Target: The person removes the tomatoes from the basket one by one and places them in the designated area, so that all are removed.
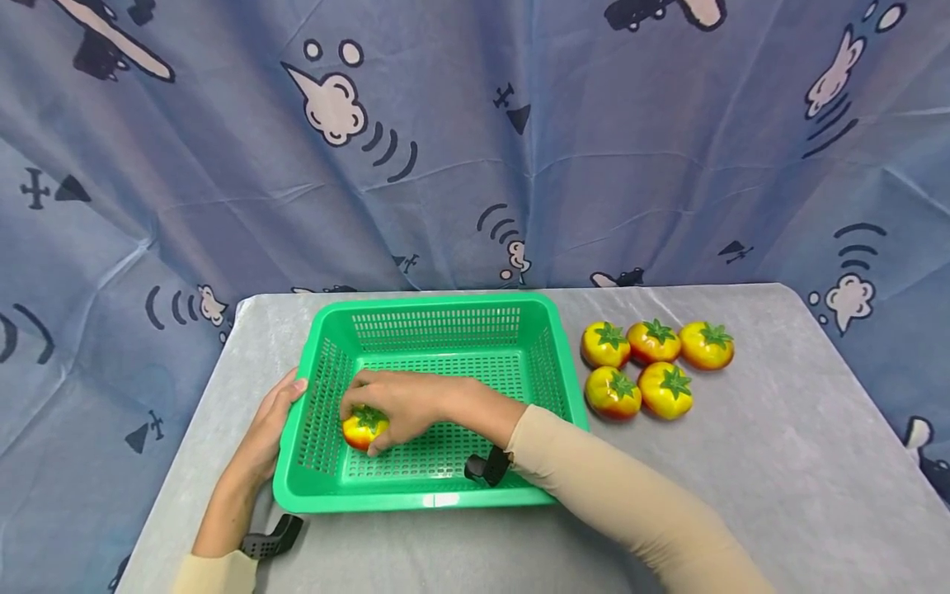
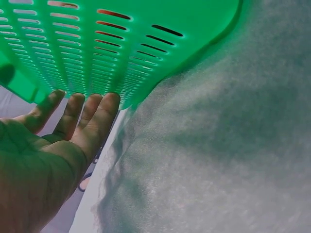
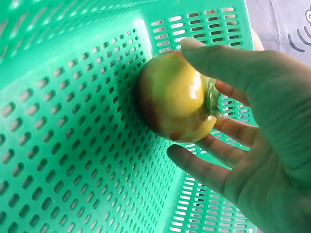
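Observation:
A green plastic basket (image 1: 438, 500) with slotted walls stands on the table. Inside it, toward its left wall, my right hand (image 1: 404, 403) holds a yellow-red tomato (image 1: 364, 427) with a green leafy top. The right wrist view shows the thumb on one side of this tomato (image 3: 172, 94) and the fingers around the other, close over the basket's slotted floor. My left hand (image 1: 267, 425) is at the basket's left side, fingertips at the rim. Seen from the left wrist, its fingers (image 2: 99, 116) reach out nearly straight against the outer wall (image 2: 97, 58).
Right of the basket, several similar tomatoes (image 1: 613, 393) sit grouped in two rows on the grey-covered table (image 1: 779, 462). A blue patterned curtain (image 1: 445, 148) hangs behind the table's back edge. Black wrist devices (image 1: 273, 538) are strapped to both wrists.

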